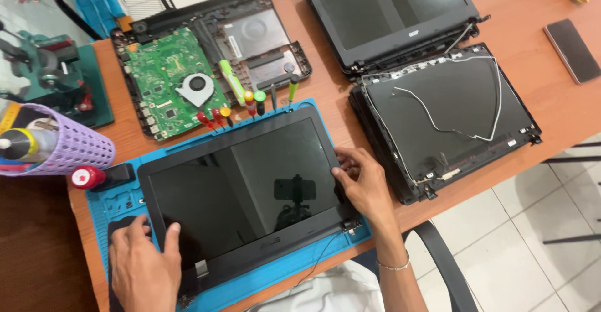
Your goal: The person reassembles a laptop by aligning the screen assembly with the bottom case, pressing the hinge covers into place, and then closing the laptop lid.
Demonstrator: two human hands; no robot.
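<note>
From the head view, a detached laptop screen panel (241,190) lies flat on a blue work mat (125,193) at the near edge of the wooden table (325,93). The left hand (143,265) rests on its near left corner, fingers spread and pressing flat on the frame, gripping nothing. The right hand (363,183) is at the panel's right edge, fingers curled narrowly onto the bezel as if pinching it. The panel looks thin, light and fragile, with slick glass; I'd judge the frame edges the safest place to take hold, never the dark face. A thin cable (322,255) trails from its near hinge corner and could snag. Just beyond the panel, a row of small screwdrivers (250,102) lies along the mat's far edge. Farther off sits an opened laptop base with a green circuit board (166,77) and fan. To the right lie a bare lid shell with white wires (447,114) and another laptop (388,14), close beside the right hand. A purple basket (66,146) of tools stands on the left, and a phone (573,49) lies far right.
</note>
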